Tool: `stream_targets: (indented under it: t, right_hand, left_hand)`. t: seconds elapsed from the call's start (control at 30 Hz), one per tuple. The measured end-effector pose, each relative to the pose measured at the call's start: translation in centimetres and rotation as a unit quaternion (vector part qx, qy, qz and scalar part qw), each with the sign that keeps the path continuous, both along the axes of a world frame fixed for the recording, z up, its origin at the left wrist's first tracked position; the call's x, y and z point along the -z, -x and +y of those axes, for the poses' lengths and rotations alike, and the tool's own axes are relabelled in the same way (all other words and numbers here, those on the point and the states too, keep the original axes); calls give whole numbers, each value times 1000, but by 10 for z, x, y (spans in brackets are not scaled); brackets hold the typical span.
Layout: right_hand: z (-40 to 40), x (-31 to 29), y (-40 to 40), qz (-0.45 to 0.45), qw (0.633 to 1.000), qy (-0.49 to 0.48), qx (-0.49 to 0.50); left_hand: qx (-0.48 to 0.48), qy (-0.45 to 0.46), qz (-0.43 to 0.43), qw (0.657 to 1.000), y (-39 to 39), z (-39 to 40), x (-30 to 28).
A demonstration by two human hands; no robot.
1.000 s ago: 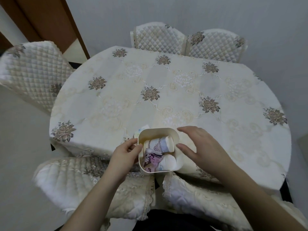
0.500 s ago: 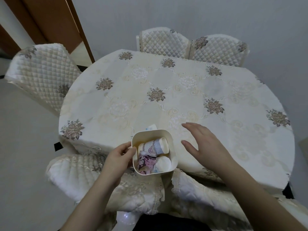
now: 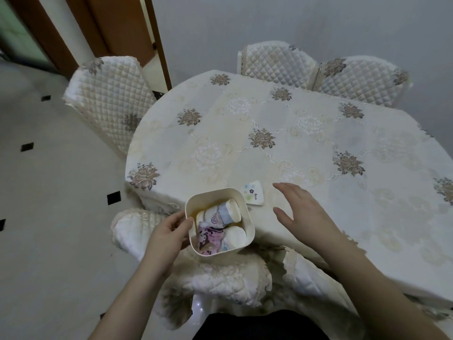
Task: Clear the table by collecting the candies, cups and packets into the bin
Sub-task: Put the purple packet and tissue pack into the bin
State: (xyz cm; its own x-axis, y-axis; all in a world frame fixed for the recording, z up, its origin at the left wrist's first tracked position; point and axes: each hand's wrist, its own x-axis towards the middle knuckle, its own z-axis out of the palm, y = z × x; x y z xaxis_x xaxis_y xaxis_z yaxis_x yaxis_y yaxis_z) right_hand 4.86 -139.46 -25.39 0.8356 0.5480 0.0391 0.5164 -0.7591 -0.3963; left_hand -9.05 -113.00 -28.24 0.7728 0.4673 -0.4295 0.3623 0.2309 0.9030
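Observation:
A cream square bin (image 3: 247,212) hangs at the table's near edge, partly off it. My left hand (image 3: 169,234) grips its left rim. Inside lie a paper cup (image 3: 220,212) on its side, a second cup (image 3: 236,238) and a pink printed packet (image 3: 208,238). A small white packet (image 3: 253,196) with a flower print lies flat on the tablecloth just behind the bin's right corner. My right hand (image 3: 301,212) hovers open to the right of the bin, fingers spread, a short way from the white packet and touching nothing.
The round table (image 3: 306,133) wears a cream floral cloth. Quilted chairs stand at the left (image 3: 110,101), at the back (image 3: 277,62) and right under the bin (image 3: 220,278). Tiled floor (image 3: 49,217) lies to the left, a wooden door frame (image 3: 137,33) behind.
My left hand has pulled the bin toward me and left, uncovering the white packet behind it. My right hand has let go of the bin's right side and opened.

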Motion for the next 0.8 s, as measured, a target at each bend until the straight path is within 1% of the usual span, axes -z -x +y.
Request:
stream_targets:
  t: [0.27, 0.37, 0.57, 0.67, 0.8]
  right_hand:
    - [21, 16, -29, 15, 999, 16, -34]
    - [27, 30, -46, 33, 997, 45, -55]
    - [43, 73, -84, 65, 989, 92, -100]
    - [51, 100, -101, 78, 984, 127, -103]
    - [60, 134, -118, 69, 976, 175, -114]
  left_hand:
    - [-38, -7, 10, 999, -4, 10, 7]
    - [-50, -9, 15, 999, -7, 8, 7]
    - [-83, -21, 23, 996, -17, 6, 7]
    - [-94, -28, 25, 995, -20, 3, 8]
    - [-119, -20, 29, 992, -25, -1, 12]
